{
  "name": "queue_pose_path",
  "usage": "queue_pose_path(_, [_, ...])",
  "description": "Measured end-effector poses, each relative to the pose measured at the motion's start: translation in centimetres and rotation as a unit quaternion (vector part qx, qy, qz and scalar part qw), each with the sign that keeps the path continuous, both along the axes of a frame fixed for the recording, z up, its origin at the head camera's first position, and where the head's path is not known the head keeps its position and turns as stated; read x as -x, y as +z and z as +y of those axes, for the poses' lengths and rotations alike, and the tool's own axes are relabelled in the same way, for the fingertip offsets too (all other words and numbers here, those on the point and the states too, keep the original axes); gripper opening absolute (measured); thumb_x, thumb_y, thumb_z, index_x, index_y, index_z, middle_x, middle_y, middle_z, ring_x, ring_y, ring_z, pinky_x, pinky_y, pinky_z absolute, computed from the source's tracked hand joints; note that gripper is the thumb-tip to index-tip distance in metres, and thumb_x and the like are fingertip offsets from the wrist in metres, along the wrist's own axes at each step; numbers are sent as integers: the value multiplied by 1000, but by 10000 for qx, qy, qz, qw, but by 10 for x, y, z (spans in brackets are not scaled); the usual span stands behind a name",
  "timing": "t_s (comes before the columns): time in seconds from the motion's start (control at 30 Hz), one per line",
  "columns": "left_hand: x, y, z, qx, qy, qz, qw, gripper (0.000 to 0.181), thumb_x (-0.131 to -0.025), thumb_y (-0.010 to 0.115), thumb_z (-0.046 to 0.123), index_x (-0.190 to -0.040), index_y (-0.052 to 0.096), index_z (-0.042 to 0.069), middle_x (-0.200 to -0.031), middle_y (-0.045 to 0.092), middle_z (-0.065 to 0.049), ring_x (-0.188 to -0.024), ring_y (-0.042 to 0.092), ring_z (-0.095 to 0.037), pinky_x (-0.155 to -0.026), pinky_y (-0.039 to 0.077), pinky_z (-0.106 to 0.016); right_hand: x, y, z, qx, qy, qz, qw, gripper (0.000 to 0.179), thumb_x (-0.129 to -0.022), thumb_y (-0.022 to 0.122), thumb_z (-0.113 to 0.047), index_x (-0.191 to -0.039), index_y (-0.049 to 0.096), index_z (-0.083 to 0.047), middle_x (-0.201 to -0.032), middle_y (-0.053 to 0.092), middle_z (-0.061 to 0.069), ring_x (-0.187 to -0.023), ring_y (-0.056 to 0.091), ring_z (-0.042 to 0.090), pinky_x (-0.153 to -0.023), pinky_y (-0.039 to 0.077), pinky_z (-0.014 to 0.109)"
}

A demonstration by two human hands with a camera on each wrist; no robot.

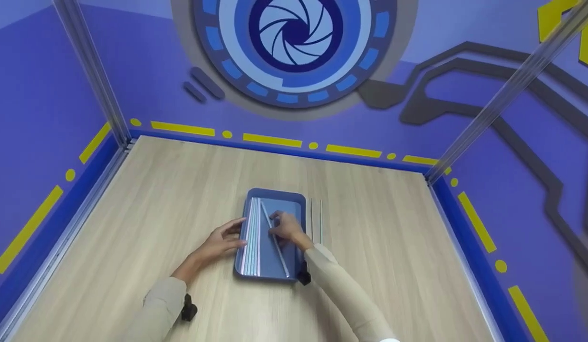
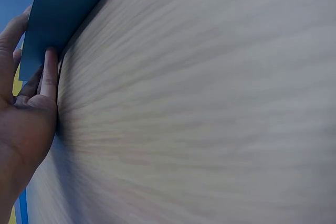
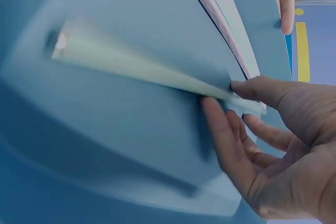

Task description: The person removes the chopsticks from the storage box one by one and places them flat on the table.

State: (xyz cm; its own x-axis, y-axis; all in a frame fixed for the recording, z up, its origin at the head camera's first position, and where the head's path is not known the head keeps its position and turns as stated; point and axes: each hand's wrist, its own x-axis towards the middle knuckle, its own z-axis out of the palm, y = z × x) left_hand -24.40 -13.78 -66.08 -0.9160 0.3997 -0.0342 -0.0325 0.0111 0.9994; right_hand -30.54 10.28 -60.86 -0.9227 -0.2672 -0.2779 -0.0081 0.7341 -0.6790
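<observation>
A blue-grey rectangular tray [image 1: 294, 261] lies on the table. Along its left side runs a row of several pale pink, white and mint straws [image 1: 252, 237]. One pale straw [image 1: 280, 254] lies slanted in the middle of the tray, apart from the row at its near end. My right hand [image 1: 286, 225] is inside the tray and pinches this slanted straw between thumb and fingers, as the right wrist view shows. My left hand [image 1: 222, 242] rests against the outside of the tray's left wall, its fingers [image 2: 50, 74] mostly straight.
To the right of the tray, two thin straw-like sticks [image 1: 321, 221] lie lengthwise on the wooden table [image 1: 379, 247]. Blue panels with yellow marks [image 1: 272, 140] and metal posts [image 1: 96, 71] enclose the table at the back and sides.
</observation>
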Motion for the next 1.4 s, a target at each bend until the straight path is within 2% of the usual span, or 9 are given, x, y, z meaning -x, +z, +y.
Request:
queue_pose_path(0.17, [-1,1,-1,21,65,31,10000,77,-93,74,10,-158,33,2,-150,43,-32,-137,47,-46,-96,53,-19,-2,-2,5,-73,210,114,9997,45,-91,73,-5,-134,61,-1,-115,70,21,-85,74,27,-55,61,28])
queue_pose_path(0.27, [-1,2,-2,27,123,82,9999,77,-93,75,10,-158,33,2,-150,44,-32,-136,47,-47,-96,53,-19,-3,-2,8,-71,345,251,9991,45,-93,71,-6,-137,60,-2,-114,71,21,-88,74,29,-54,61,27])
queue_pose_path(0.43, [-1,2,-3,43,114,97,9999,77,-93,74,9,-158,33,1,-151,42,-32,-137,46,-47,-96,53,-18,-6,0,11,98,433,223,9988,47,-95,68,-6,-141,58,-2,-112,73,24,-84,76,31,-53,61,27])
queue_pose_path(0.67, [-1,1,-3,-32,106,133,9998,77,-93,74,9,-158,33,3,-151,42,-32,-135,48,-45,-97,53,-18,-8,5,15,312,275,-33,9991,49,-97,68,-8,-144,56,-5,-106,73,23,-74,75,27,-52,61,31])
queue_pose_path(0.83, [-1,1,-2,-131,79,12,9999,77,-93,74,7,-158,34,2,-150,43,-32,-134,49,-44,-95,54,-19,-9,6,18,508,211,190,9983,50,-96,68,-5,-144,57,-5,-97,75,23,-71,75,27,-52,62,35])
queue_pose_path(1.13, [-1,1,-1,-50,92,25,9999,77,-93,74,8,-158,34,2,-151,42,-32,-136,47,-46,-97,53,-19,-10,10,26,787,216,527,9953,48,-97,67,-4,-144,57,-3,-93,75,23,-71,75,29,-56,63,38])
queue_pose_path(1.27, [-1,0,-1,-46,90,-21,9999,78,-92,75,9,-158,34,3,-151,42,-31,-136,47,-45,-96,53,-19,-10,14,33,843,217,595,9944,49,-98,66,-5,-145,54,-1,-90,73,20,-65,71,21,-55,63,36])
queue_pose_path(1.4, [-1,0,-1,-13,92,-25,10000,78,-92,75,10,-158,34,4,-151,42,-31,-136,46,-44,-96,53,-19,-10,17,42,948,210,939,9908,48,-96,66,-2,-143,54,5,-85,72,21,-60,65,15,-50,60,30])
